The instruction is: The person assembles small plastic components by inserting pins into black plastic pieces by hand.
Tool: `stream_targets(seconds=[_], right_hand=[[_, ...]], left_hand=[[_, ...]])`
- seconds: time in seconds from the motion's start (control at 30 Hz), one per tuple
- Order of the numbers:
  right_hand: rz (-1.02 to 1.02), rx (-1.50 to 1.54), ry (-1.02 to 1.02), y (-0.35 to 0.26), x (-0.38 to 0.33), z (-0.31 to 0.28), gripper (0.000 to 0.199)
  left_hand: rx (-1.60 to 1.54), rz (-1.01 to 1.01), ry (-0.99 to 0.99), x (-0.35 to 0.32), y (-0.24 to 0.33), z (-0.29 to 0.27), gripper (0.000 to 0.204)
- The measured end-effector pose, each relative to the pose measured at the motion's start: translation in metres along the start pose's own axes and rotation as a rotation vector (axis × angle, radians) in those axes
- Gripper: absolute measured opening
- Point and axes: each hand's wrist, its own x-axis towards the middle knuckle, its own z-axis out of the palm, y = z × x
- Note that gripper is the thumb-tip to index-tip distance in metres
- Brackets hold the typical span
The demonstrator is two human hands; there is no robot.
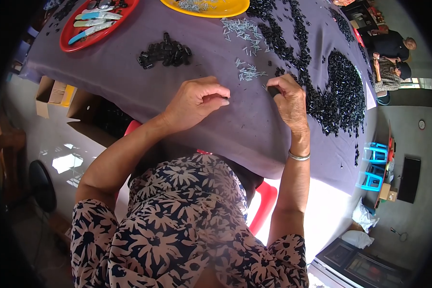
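Over the near part of the cloth-covered table, my left hand (197,100) is closed in a pinch on a small black part (225,98); only its tip shows between thumb and forefinger. My right hand (291,102) has its fingers curled around a larger black piece (273,90), with what looks like a thin metal pin at its tip. Just beyond the hands lie loose silvery pins (248,73), with more pins (242,31) farther back. A small pile of black plastic parts (164,54) sits beyond my left hand. Right of my right hand spreads a large heap of small black parts (338,96).
A red tray (64,42) with blue- and white-handled tools stands far left. Beside it is a yellow tray (187,13) of pins. Open cardboard boxes (45,93) stand below the table's left edge. Two people (389,45) and blue stools (377,153) are off to the right.
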Motion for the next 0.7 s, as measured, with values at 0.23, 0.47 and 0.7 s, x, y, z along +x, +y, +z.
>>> stream_targets(seconds=[0.23,0.47,0.7], right_hand=[[0.045,0.030,-0.077,0.012,0.003,0.005,0.033],[-0.024,-0.099,-0.187,-0.010,0.009,-0.003,0.025],[0.096,0.384,-0.110,-0.043,-0.013,0.029,0.010]], left_hand=[[0.001,0.002,-0.007,0.000,-0.001,0.002,0.014],[-0.015,-0.003,0.002,-0.001,-0.002,0.001,0.015],[-0.016,0.023,0.032,0.000,-0.003,0.002,0.016]])
